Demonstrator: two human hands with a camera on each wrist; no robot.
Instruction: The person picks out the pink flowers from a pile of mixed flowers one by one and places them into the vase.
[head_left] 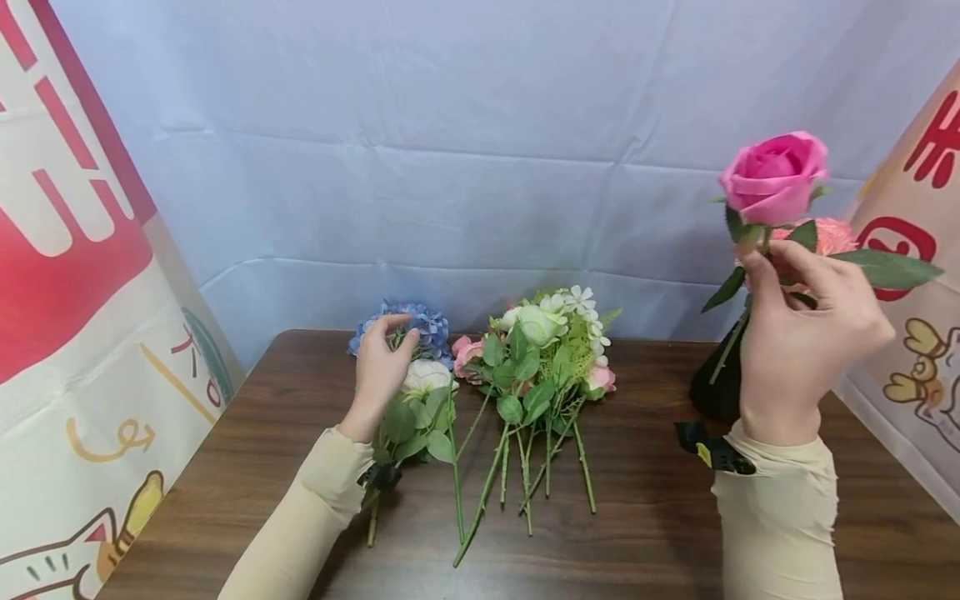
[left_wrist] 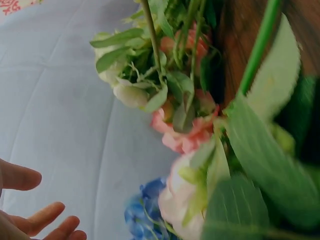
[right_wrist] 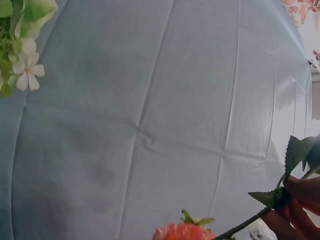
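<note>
A pink rose [head_left: 776, 179] stands upright in my right hand [head_left: 813, 333], its stem pinched just below the bloom between thumb and fingers. The stem slants down in front of a black vase [head_left: 716, 379]. Behind that hand shows a coral flower [head_left: 828, 236], also in the right wrist view at the bottom edge. My left hand [head_left: 384, 367] hovers with fingers loosely bent and nothing between them, above a white flower [head_left: 429, 377] and blue hydrangea [head_left: 427, 329]. In the left wrist view its fingers [left_wrist: 45, 217] are apart from the blue petals [left_wrist: 145, 210].
Mid-table lies a bunch of flowers: a pale green rose [head_left: 538, 325], small white blossoms [head_left: 581, 300] and pink blooms [head_left: 600, 379], with several stems pointing toward me. A light blue cloth [head_left: 450, 167] hangs behind the brown table [head_left: 630, 533]. Printed curtains [head_left: 67, 350] flank both sides.
</note>
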